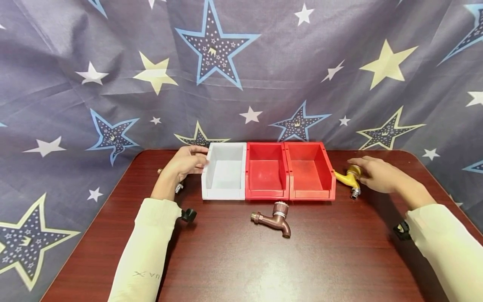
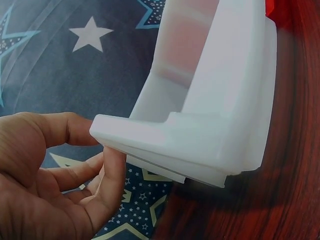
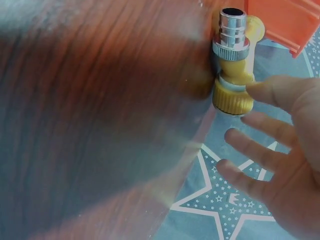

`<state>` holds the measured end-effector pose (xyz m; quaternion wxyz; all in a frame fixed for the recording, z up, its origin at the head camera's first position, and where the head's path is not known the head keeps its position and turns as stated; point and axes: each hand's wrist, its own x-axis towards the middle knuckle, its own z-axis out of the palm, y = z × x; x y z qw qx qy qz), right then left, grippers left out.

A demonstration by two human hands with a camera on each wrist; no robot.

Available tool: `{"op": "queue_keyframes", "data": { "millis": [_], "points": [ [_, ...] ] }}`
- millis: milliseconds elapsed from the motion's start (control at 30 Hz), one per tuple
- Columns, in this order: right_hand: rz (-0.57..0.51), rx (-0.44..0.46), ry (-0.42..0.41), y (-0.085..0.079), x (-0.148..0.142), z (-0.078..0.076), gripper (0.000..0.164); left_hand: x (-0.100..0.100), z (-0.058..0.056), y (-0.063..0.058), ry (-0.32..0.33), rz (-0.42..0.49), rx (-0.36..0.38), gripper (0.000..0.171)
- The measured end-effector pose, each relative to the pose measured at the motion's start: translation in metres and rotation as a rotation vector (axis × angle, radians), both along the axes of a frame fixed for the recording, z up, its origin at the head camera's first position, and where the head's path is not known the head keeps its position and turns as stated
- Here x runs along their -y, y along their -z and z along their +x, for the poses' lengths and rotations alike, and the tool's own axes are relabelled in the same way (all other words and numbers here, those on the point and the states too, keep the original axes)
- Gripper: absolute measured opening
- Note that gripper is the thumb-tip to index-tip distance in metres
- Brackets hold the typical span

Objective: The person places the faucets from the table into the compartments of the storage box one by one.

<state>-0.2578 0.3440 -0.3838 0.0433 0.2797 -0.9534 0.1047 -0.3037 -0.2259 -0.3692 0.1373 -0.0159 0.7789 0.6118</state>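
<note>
My left hand [image 1: 185, 163] is at the left side of the white storage bin [image 1: 226, 193]. In the left wrist view its thumb and a bent finger [image 2: 112, 182] pinch the rim of the white bin [image 2: 215, 135]. My right hand [image 1: 381, 174] is beside a yellow tap [image 1: 349, 180] on the table. In the right wrist view the thumb tip is right at the ribbed knob of the yellow tap [image 3: 233, 100], while the other fingers [image 3: 255, 150] are spread loosely, holding nothing. A red bin [image 1: 267, 194] and an orange-red bin [image 1: 312, 194] stand in line with the white one.
A bronze-coloured tap [image 1: 277, 220] lies in front of the red bin. Another tap [image 1: 179, 187] is mostly hidden behind the left wrist. The dark wooden table [image 1: 226, 260] ends at a star-patterned curtain [image 1: 241, 96].
</note>
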Motion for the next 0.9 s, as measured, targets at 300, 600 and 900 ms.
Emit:
{"op": "queue_keyframes", "data": {
  "millis": [300, 600, 900],
  "points": [
    [-0.014, -0.092, -0.11, 0.005, 0.005, -0.005, 0.046, 0.001, 0.0, 0.001, -0.001, 0.001, 0.0, 0.053],
    [0.016, -0.162, -0.149, 0.009, 0.003, -0.007, 0.04, 0.0, -0.002, 0.003, -0.011, 0.001, 0.002, 0.051],
    [-0.005, -0.195, -0.142, 0.014, -0.001, -0.009, 0.036, 0.002, -0.002, 0.002, -0.003, 0.001, 0.011, 0.053]
  ]
}}
